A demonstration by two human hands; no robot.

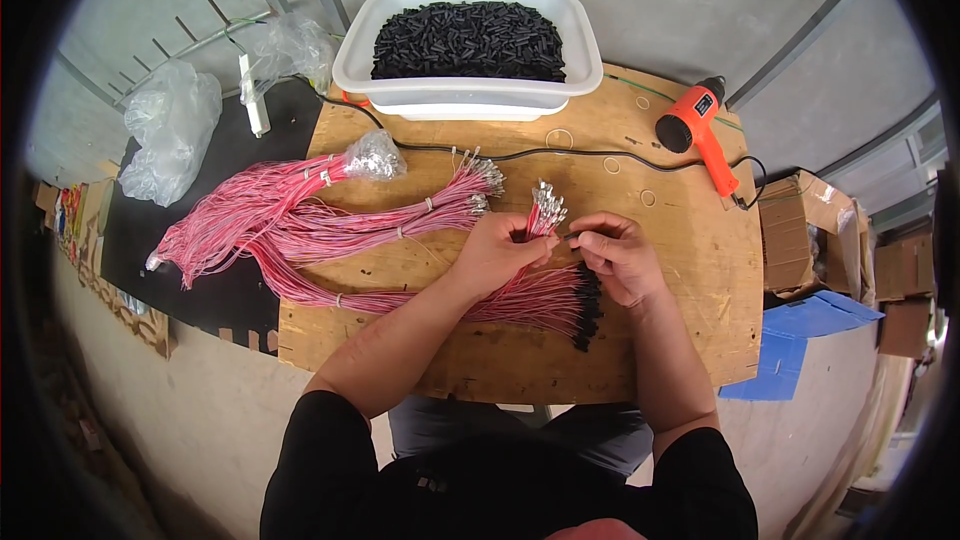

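My left hand (500,254) is closed around a bundle of red wires (541,222), whose silvery metal terminals stick up above the fingers. Close beside it, my right hand (618,258) pinches a small black sleeve (572,236) between thumb and fingertips, near one of the wires. Under both hands lies a spread of pink-red wires (500,309) ending in a row of black sleeves (586,308). Further tied wire bundles (400,224) stretch to the left, with bare metal terminals (485,178) at their ends. A clear plastic bag (376,156) wraps the end of another bundle.
At the back stands a white tub (470,92) full of loose black sleeves (465,40). An orange-red heat gun (698,130) lies at the back right; its black cord (520,152) crosses the wooden table (690,270). Rubber bands, a white power strip (253,100) and cardboard boxes (805,230) are around.
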